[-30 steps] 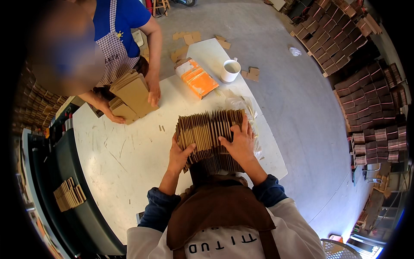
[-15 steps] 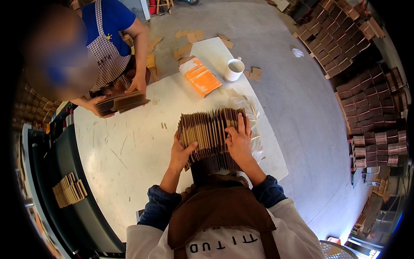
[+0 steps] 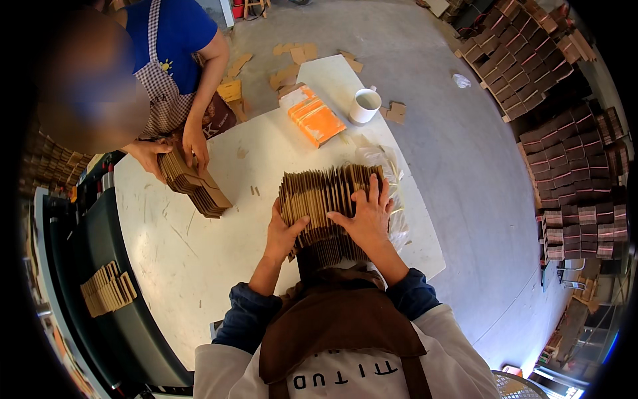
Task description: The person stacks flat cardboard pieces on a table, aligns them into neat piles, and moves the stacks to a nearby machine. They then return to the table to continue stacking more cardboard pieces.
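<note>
A fanned stack of flat brown cardboard pieces [image 3: 325, 196] stands on edge on the white table [image 3: 199, 259], right in front of me. My left hand [image 3: 284, 233] grips its left end, thumb on top. My right hand [image 3: 367, 214] lies flat on the stack's right part, fingers spread over the edges. The lower part of the stack is hidden behind my hands and apron.
A co-worker in a blue shirt and checked apron holds another cardboard stack [image 3: 196, 183] at the table's far left. An orange packet [image 3: 314, 116] and a white cup [image 3: 365, 106] sit at the far end. Crumpled clear plastic [image 3: 392, 179] lies right of my stack. Cardboard bundles [image 3: 565, 146] fill the floor at right.
My hands have barely shifted on the stack. The co-worker has tilted their cardboard stack and set it down lower on the table.
</note>
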`<action>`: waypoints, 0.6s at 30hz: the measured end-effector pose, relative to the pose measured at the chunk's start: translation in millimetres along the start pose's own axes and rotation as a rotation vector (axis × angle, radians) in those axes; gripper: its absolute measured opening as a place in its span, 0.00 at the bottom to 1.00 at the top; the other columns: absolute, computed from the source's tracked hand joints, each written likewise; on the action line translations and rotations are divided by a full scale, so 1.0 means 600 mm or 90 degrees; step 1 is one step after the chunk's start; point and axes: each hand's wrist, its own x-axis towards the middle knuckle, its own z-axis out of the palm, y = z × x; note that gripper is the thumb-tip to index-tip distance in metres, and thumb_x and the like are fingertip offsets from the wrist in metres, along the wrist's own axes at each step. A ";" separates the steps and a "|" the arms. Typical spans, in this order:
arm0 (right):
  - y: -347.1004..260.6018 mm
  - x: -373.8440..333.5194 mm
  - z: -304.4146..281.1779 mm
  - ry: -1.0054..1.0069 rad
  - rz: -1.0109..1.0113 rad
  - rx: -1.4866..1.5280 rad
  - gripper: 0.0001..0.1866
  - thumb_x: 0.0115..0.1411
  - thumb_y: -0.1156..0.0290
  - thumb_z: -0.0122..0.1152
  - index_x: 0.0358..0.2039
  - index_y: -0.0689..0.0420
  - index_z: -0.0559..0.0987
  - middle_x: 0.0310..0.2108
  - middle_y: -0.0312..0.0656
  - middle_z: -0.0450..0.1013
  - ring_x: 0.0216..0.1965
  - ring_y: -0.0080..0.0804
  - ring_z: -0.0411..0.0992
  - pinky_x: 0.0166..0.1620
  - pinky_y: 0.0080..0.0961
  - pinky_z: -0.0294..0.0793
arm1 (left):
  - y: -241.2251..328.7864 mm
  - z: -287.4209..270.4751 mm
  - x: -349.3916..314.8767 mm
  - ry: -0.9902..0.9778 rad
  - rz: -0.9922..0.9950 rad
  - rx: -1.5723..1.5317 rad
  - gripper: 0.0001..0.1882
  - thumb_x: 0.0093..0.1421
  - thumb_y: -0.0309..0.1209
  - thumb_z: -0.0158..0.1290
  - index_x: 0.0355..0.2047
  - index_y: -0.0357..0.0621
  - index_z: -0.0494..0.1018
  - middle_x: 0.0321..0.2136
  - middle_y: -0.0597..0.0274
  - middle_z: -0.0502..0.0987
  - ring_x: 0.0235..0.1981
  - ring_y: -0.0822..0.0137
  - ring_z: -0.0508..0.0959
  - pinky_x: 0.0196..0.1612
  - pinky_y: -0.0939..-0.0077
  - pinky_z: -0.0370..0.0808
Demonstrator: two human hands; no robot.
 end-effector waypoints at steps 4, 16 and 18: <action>0.003 -0.001 0.004 -0.010 0.003 -0.004 0.31 0.47 0.44 0.69 0.42 0.56 0.74 0.67 0.58 0.47 0.69 0.64 0.36 0.59 0.75 0.44 | -0.006 -0.002 0.001 0.002 0.003 0.009 0.46 0.54 0.34 0.61 0.64 0.28 0.46 0.53 0.46 0.69 0.51 0.60 0.74 0.53 0.70 0.72; 0.021 -0.007 0.009 0.084 -0.131 -0.024 0.13 0.52 0.76 0.58 0.39 0.51 0.78 0.67 0.43 0.53 0.70 0.50 0.44 0.62 0.70 0.44 | -0.007 -0.009 0.000 -0.006 0.008 0.009 0.47 0.54 0.34 0.61 0.64 0.27 0.46 0.52 0.45 0.70 0.51 0.60 0.74 0.54 0.71 0.71; 0.027 -0.006 0.011 0.069 -0.132 -0.010 0.13 0.52 0.76 0.58 0.39 0.51 0.78 0.67 0.43 0.53 0.70 0.50 0.44 0.62 0.69 0.44 | -0.006 -0.009 0.000 -0.008 0.006 0.014 0.47 0.54 0.34 0.61 0.64 0.27 0.46 0.52 0.46 0.71 0.51 0.60 0.74 0.54 0.71 0.71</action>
